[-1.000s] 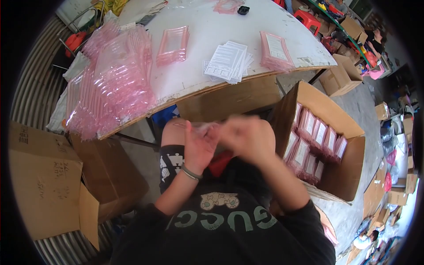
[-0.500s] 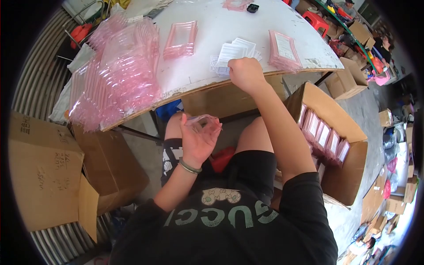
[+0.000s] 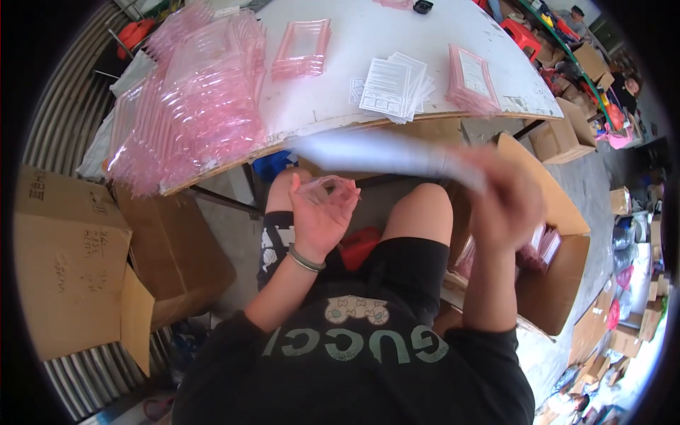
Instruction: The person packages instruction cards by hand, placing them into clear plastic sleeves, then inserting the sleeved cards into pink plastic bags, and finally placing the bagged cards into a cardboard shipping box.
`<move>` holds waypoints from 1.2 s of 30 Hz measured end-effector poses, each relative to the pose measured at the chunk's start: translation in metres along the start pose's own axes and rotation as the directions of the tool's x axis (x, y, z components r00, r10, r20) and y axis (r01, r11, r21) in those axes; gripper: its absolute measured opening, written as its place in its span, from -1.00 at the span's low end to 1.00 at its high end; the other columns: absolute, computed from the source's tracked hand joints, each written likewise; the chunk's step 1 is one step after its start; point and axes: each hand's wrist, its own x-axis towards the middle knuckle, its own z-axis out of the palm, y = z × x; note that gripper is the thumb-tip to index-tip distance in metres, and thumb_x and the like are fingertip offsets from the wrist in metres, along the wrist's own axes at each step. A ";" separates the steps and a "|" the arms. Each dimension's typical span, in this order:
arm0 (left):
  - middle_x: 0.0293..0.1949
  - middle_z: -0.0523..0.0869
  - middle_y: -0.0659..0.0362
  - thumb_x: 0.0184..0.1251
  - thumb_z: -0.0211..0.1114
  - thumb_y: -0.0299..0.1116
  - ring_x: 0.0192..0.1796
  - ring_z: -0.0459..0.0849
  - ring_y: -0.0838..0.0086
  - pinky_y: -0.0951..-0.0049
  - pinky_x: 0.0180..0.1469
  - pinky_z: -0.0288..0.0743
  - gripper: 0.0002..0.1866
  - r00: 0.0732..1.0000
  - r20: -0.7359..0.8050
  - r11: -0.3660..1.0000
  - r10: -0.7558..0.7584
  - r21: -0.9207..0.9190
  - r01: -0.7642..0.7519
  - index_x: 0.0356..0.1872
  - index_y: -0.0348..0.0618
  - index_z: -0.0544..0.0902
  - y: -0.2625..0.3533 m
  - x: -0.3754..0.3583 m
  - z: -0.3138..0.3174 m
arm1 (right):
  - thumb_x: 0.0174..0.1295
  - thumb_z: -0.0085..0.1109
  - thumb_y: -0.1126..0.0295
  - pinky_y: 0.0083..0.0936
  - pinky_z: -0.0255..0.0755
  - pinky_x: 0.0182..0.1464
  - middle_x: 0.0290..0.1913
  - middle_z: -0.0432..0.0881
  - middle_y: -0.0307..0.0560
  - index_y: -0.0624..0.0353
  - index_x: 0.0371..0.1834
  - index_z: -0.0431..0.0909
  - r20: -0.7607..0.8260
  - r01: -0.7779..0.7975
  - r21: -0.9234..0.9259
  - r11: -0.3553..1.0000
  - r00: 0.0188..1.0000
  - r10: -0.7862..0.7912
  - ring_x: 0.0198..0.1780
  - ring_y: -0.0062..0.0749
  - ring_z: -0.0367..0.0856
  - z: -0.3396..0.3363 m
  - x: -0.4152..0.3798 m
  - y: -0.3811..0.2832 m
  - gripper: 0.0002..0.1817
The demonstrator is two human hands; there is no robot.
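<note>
My left hand [image 3: 322,219] is above my lap, palm up, its fingers curled round a clear pinkish plastic bag [image 3: 331,187] whose mouth gapes. Smeared by motion, my right hand [image 3: 506,195] is over the open carton on the right and grips one end of a white paper sheet [image 3: 382,152]. The sheet stretches leftward in front of the table edge. Beyond it, a fanned stack of printed sheets [image 3: 388,86] lies on the table. To its right is a stack of pink bags with printed sheets inside [image 3: 472,79].
A tall heap of pink plastic bags [image 3: 209,88] covers the left of the white table [image 3: 354,35], beside a smaller bag stack [image 3: 302,48]. An open carton [image 3: 567,283] holds filled bags at my right. Cartons [image 3: 71,262] stand left. Another person [image 3: 572,21] is far right.
My right hand has lifted a sheet off the paper stack and swung right and toward me. My left hand stays nearly in place with the bag. The view has shifted slightly.
</note>
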 end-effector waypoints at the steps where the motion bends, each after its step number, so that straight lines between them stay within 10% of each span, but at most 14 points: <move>1: -0.06 0.66 -0.15 0.32 0.13 0.38 0.07 0.65 0.05 0.12 0.26 0.55 -0.17 1.000 0.024 1.000 0.006 -0.012 -0.006 -0.07 -0.45 0.58 0.000 0.002 0.002 | -0.10 0.26 0.70 -0.39 0.52 -0.30 -0.26 0.77 0.02 0.19 -0.23 0.69 0.107 0.054 0.116 0.992 0.992 -0.066 -0.36 -0.19 0.69 -0.006 -0.007 -0.011 -0.69; 13: 0.03 0.62 -0.07 0.24 0.12 0.46 0.21 0.52 0.08 -0.03 0.37 0.37 -0.10 0.984 -0.170 0.984 0.048 0.175 -0.017 -0.08 -0.43 0.55 -0.015 0.004 0.014 | -0.26 0.21 0.46 -0.36 0.44 -0.25 -0.37 0.66 -0.12 0.27 -0.31 0.59 0.409 0.297 -0.164 0.941 0.888 -0.210 -0.47 -0.28 0.58 -0.007 -0.035 -0.028 -0.67; 20: -0.01 0.64 -0.05 0.29 0.06 0.46 0.20 0.53 0.09 -0.03 0.36 0.36 -0.18 0.998 -0.063 0.982 0.025 0.190 -0.012 -0.17 -0.31 0.62 -0.023 0.003 0.013 | -0.19 0.21 0.41 -0.33 0.32 -0.26 -0.18 0.63 -0.12 0.16 -0.48 0.46 0.449 0.329 -0.271 0.905 0.874 -0.183 -0.21 -0.31 0.51 0.040 -0.044 -0.007 -0.82; 26: -0.02 0.65 -0.05 0.30 0.08 0.43 0.20 0.53 0.07 -0.07 0.36 0.34 -0.25 0.997 -0.044 0.978 0.068 0.200 -0.058 -0.20 -0.22 0.61 -0.019 0.000 0.010 | -0.15 0.17 0.38 -0.39 0.27 -0.38 -0.54 0.41 -0.19 0.15 -0.51 0.40 0.621 0.361 -0.340 0.869 0.780 -0.081 -0.45 -0.34 0.42 0.032 -0.050 -0.024 -0.84; 36: 0.09 0.62 -0.06 0.33 0.07 0.37 0.29 0.49 0.03 0.00 0.45 0.27 -0.25 0.992 -0.010 0.956 0.127 0.269 -0.120 -0.02 -0.26 0.59 -0.036 0.006 0.011 | -0.09 0.17 0.37 -0.38 0.28 -0.40 -0.56 0.43 -0.18 0.15 -0.51 0.41 0.625 0.321 -0.390 0.863 0.781 -0.008 -0.45 -0.33 0.47 0.042 -0.059 -0.022 -0.84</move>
